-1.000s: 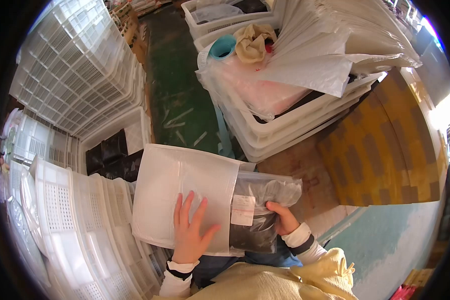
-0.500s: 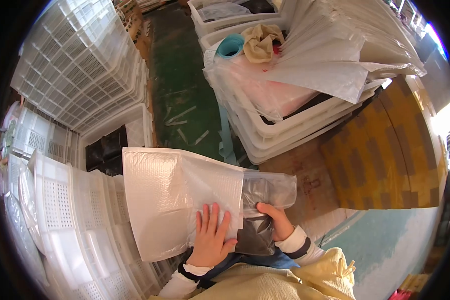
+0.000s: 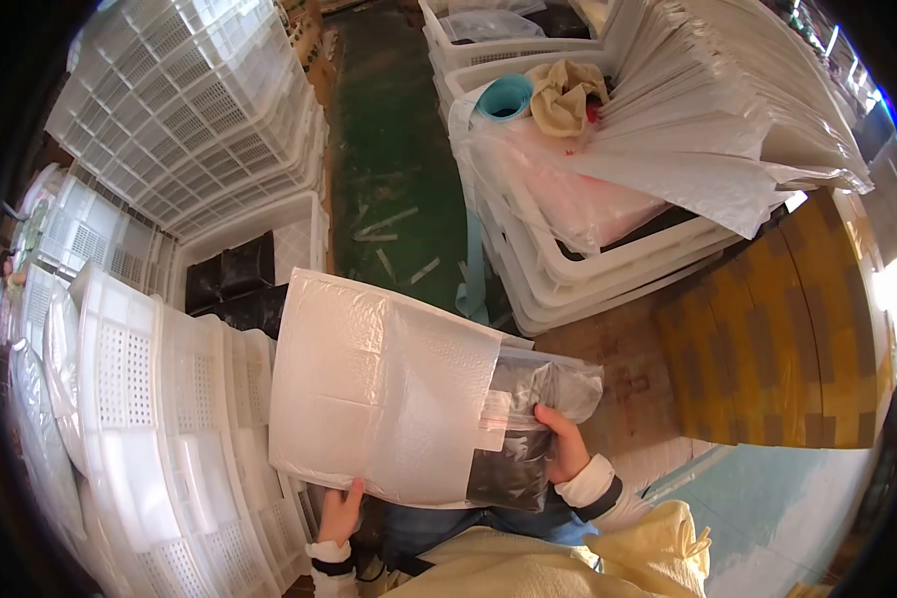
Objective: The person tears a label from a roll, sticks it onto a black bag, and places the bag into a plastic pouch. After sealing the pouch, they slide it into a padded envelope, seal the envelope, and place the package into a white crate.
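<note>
A white bubble mailer (image 3: 379, 384) lies tilted across the middle, above my lap. Its right end is open around a dark item in a clear plastic bag (image 3: 513, 468), which is partly inside the mailer and sticks out to the right. My right hand (image 3: 566, 453) is closed on the bag's outer end, thumb on top and other fingers mostly hidden beneath. At the mailer's lower edge, my left hand (image 3: 339, 515) grips the border, with a fingertip showing on the upper face. A small white label or flap (image 3: 493, 421) shows at the mailer's mouth.
White perforated crates (image 3: 184, 120) are stacked on the left, one holding black packages (image 3: 231, 269). On the right, stacked white trays (image 3: 548, 284) carry a fan of white mailers (image 3: 708, 130), a blue tape roll (image 3: 505, 97) and a beige cloth (image 3: 566, 95). Taped brown cartons (image 3: 777, 329) stand right.
My left hand has moved from flat on the mailer's face down to its lower left edge. The mailer has tilted and shifted slightly right; my right hand keeps its hold on the bag.
</note>
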A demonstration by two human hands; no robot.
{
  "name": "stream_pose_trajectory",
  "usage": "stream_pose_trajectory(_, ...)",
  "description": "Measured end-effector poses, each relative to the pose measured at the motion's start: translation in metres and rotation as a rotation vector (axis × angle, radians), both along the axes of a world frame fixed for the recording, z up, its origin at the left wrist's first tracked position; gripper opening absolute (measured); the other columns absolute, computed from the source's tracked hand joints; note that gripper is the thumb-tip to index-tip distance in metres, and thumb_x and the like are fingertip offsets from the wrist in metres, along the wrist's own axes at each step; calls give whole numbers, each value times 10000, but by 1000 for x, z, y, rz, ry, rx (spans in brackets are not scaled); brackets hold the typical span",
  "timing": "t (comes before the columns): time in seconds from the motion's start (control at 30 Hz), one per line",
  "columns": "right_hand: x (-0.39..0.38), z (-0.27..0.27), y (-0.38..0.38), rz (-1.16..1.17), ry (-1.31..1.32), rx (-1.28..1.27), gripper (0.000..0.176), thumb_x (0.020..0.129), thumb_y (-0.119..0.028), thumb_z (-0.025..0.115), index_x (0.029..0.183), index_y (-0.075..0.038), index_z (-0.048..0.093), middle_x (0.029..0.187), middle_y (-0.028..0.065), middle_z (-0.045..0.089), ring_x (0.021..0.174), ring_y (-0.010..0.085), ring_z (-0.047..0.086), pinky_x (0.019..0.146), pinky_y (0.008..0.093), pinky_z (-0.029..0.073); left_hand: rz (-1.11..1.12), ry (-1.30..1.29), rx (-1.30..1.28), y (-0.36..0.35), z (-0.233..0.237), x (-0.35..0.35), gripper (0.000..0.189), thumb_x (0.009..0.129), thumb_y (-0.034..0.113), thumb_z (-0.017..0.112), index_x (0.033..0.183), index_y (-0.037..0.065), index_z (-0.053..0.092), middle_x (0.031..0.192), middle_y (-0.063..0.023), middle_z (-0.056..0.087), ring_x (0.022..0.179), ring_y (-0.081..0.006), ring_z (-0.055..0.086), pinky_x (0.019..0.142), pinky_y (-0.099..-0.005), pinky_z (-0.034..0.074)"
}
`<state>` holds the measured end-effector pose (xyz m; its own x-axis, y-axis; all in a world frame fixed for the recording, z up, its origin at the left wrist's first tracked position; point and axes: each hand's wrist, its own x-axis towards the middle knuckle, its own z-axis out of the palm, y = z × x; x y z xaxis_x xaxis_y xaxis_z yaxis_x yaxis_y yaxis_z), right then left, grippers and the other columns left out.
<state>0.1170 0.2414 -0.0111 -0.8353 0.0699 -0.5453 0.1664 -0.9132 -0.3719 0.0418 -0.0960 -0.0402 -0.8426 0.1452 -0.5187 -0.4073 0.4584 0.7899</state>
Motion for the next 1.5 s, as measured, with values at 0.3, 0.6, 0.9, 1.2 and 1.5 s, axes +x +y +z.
stream_pose_trajectory(0.3,-1,9,-7,-61,65,-8,461,856,-287,588,1228,-27,506,1195,119,583,1093,265,554,964,409,421,301,-112,966,65,33,-1,600,842,-5,576,1386,91,342,1381,-109,402,1265,-253,390,1080,-431,271)
stream_pose_trajectory(0.6,-29,20,-12,-131,334,-254,448,865,-317,597,1228,-65,523,1197,100,579,1097,267,542,954,424,419,75,71,1074,104,99,-28,748,651,110,773,1294,41,396,1266,-115,480,1164,-277,468,983,-417,391)
stream_pose_trajectory(0.9,-54,13,-45,-166,430,-418,459,872,-273,591,1267,-62,489,1246,110,546,1127,251,522,973,402,405,-210,361,550,125,126,-1,676,603,123,837,1177,7,500,1150,-95,542,1061,-197,510,907,-350,426)
stream_pose_trajectory(1.2,-39,10,-50,-74,383,-373,445,879,-236,576,1274,-52,481,1258,112,540,1133,246,518,972,389,404,211,296,901,118,124,-32,610,742,169,657,1284,47,404,1206,-96,518,1116,-284,507,973,-439,408)
stream_pose_trajectory(1.5,-40,18,-47,-1,395,-276,432,887,-198,562,1280,-41,473,1269,114,534,1139,241,515,972,376,403,-595,420,640,53,105,-68,824,711,595,640,1349,124,414,1335,-163,466,1238,-326,416,1030,-427,340)
